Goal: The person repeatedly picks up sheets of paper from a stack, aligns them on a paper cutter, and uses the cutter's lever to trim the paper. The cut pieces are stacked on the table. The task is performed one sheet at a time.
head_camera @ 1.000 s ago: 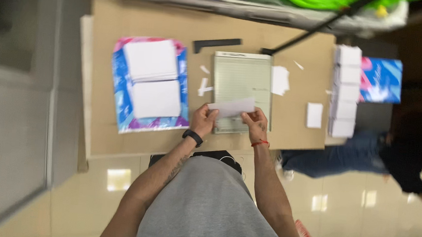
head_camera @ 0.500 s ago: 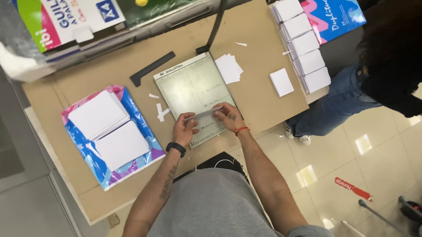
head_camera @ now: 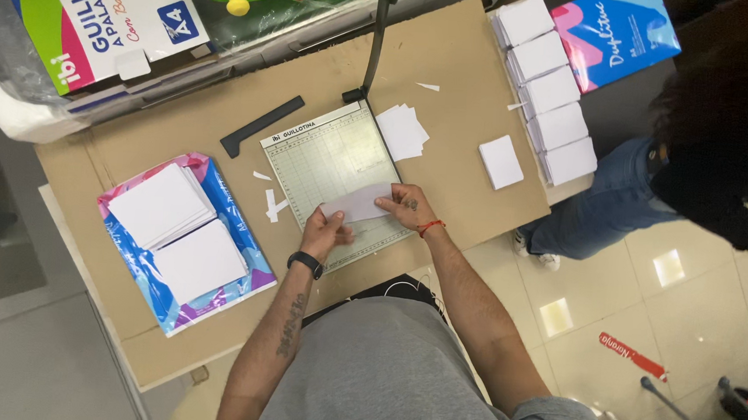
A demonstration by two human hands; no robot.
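Observation:
A small strip of white paper [head_camera: 359,204] lies across the near part of a pale green paper guillotine [head_camera: 329,159] with its black lever arm [head_camera: 376,35] raised. My left hand [head_camera: 323,231], with a black wrist band, grips the strip's left end. My right hand [head_camera: 407,208], with a red cord at the wrist, pinches the right end. A loose pile of cut white cards [head_camera: 401,130] rests just right of the cutter.
The brown cardboard table top [head_camera: 454,75] carries two white paper stacks on an opened blue and pink wrapper [head_camera: 181,237], a black ruler [head_camera: 261,125], a single card pile [head_camera: 501,161], and several card stacks [head_camera: 548,86] at the right edge. Another person [head_camera: 703,145] sits at the right. Boxes stand behind.
The view has swung and tilted. Both hands stay at the cutter's near edge with the white strip, which now lies flatter on the cutter bed.

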